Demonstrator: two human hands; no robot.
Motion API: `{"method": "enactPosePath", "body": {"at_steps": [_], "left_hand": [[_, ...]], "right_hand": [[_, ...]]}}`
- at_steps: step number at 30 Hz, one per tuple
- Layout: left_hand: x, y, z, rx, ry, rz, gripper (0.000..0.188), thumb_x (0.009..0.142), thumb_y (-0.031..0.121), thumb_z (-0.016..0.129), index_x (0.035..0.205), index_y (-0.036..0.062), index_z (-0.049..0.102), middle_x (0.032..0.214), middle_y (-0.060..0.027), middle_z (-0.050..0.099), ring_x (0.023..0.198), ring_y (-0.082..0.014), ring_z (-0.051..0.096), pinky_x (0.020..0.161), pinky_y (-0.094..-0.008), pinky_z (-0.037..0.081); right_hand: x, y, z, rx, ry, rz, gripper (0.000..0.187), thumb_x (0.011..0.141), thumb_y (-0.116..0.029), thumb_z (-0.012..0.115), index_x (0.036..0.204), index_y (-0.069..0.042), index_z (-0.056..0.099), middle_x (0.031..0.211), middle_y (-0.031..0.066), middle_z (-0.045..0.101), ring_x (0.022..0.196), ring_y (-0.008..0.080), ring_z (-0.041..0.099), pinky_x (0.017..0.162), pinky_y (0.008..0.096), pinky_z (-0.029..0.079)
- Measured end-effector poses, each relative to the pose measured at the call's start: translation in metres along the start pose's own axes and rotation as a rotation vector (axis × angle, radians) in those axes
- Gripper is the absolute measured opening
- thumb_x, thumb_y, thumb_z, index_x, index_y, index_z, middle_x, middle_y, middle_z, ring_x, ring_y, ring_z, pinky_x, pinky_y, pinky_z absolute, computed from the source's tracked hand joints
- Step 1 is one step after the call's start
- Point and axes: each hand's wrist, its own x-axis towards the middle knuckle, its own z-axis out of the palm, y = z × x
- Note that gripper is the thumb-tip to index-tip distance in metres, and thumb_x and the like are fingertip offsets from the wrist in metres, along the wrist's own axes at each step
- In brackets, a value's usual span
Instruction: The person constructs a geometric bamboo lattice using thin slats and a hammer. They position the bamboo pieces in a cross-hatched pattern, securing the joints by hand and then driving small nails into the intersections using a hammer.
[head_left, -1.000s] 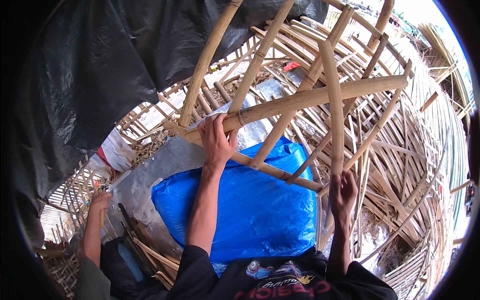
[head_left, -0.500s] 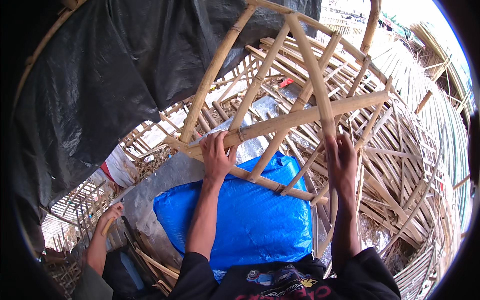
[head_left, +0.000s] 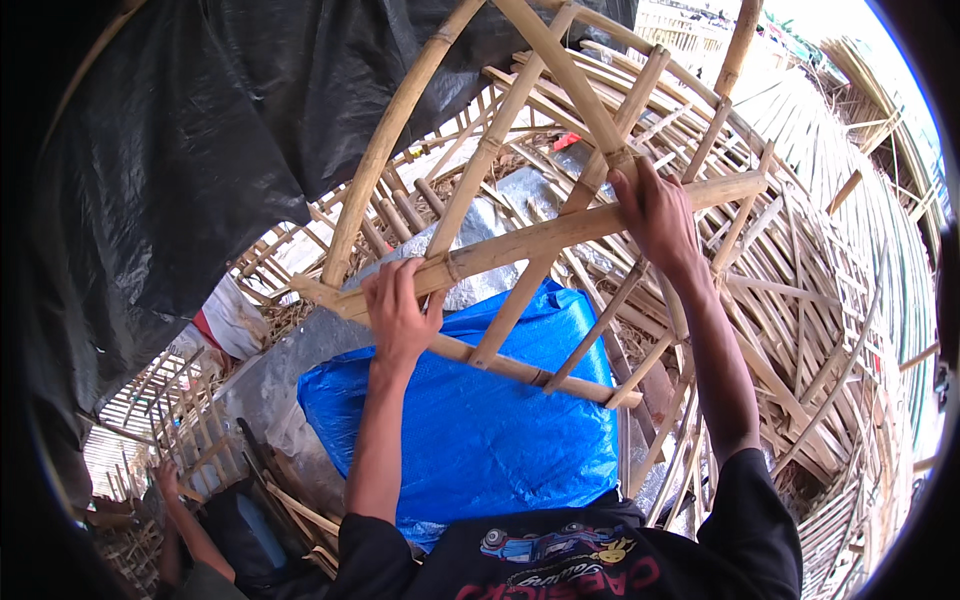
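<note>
A bamboo frame (head_left: 498, 130) of long poles joined by several rungs stands before me. One bamboo pole (head_left: 520, 243) lies slantwise across it, and a second pole (head_left: 570, 70) comes down from the top and crosses it on the right. My left hand (head_left: 400, 310) is closed over the slanting pole near its left end, fingers on top. Above the crossing, my right hand (head_left: 655, 215) wraps round the second pole. The hand covers part of that pole, whose lower end (head_left: 675, 305) shows beneath the slanting one.
Blue plastic sheeting (head_left: 500, 440) lies below the frame. Black sheeting (head_left: 200, 150) hangs at the left. A heap of split bamboo (head_left: 790, 350) spreads on the right. Another person's hand (head_left: 167, 480) and forearm show at the lower left, beside cut bamboo strips (head_left: 300, 515).
My right hand has moved up the second pole to near the crossing. My left hand keeps its hold; the frame appears shifted slightly left. The other person's hand has moved left and down.
</note>
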Motion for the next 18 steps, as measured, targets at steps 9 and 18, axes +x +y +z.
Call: {"method": "enactPosePath", "body": {"at_steps": [9, 18], "left_hand": [[0.036, 0.100, -0.030, 0.107, -0.294, -0.111, 0.079, 0.068, 0.048, 0.085, 0.123, 0.0018, 0.052, 0.124, -0.0186, 0.057, 0.121, -0.0316, 0.051, 0.104, -0.0493, 0.031], [0.026, 0.109, -0.002, -0.049, -0.723, -0.395, 0.065, 0.071, 0.038, 0.086, 0.110, -0.0039, 0.055, 0.109, -0.0241, 0.065, 0.104, -0.0396, 0.062, 0.090, -0.0468, 0.047]], "right_hand": [[-0.035, -0.040, 0.052, 0.210, -0.144, 0.253, 0.048, 0.098, -0.047, 0.054, 0.086, -0.001, 0.058, 0.063, 0.0232, 0.060, 0.066, 0.0446, 0.062, 0.063, 0.0517, 0.045], [-0.061, -0.023, 0.086, 0.240, -0.149, 0.257, 0.046, 0.098, -0.045, 0.055, 0.083, -0.002, 0.057, 0.065, 0.0230, 0.061, 0.069, 0.0446, 0.059, 0.071, 0.0508, 0.046]]}}
